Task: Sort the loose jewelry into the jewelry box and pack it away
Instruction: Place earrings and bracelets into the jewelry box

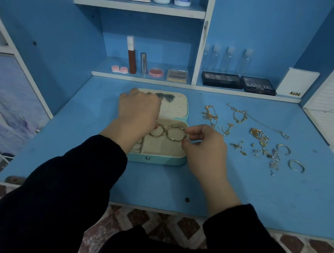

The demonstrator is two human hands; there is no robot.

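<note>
Just below the centre of the frame, a mint-green jewelry box [157,159] lay open on the blue worktop [67,155]. Its pale lid [177,106] was folded back toward the shelves and its cream lining was on show. Two gold hoops were held side by side over the open tray, their rims touching or nearly so. The right hand [206,148] pinched the right hoop [178,126] at its right edge between thumb and forefinger, the other fingers loosely curled behind. The left hand [137,113] reached across the box from the left with its fingers curled down under the palm. They met the left hoop [158,136] at its left edge, though the back of the hand hid most of the grip.

The rest of the loose jewelry lay spread on the worktop to the right of the box — gold chains [209,114], a tangled heap [259,135], small earrings [239,146] and two open bangles [296,166]. Dark sleeves covered both forearms. On the shelf behind stood two dark makeup palettes [222,80].
</note>
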